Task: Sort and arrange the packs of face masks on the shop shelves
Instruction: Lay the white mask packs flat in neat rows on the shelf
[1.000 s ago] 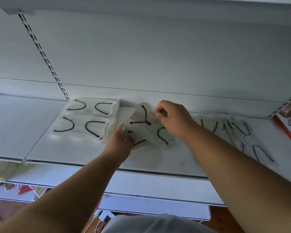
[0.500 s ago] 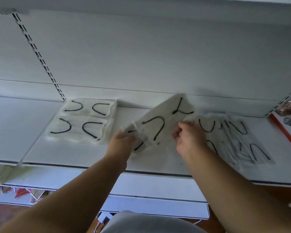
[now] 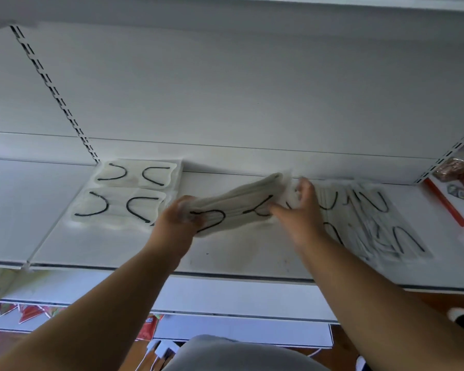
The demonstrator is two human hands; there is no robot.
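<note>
Nearest the camera, both forearms reach up and forward over the front lip of the white shelf (image 3: 118, 253), which suggests the pack is being carried across it rather than rested. The left hand (image 3: 177, 220) pinches the near-left end of a pack of face masks (image 3: 236, 207), fingers curled round its edge; the right hand (image 3: 299, 210) grips the far-right end, thumb underneath and fingers bent over the top. Held at both ends, the soft pack stays flat and tilted, probably so it can be squared beside the tidy packs. It looks pale, floppy, in clear wrapping, with black ear loops showing through. Behind and left, two neat packs (image 3: 129, 191) lie flat side by side against the back panel. To the right, a loose heap of packs (image 3: 364, 223) lies overlapping and askew, apparently unsorted.
</note>
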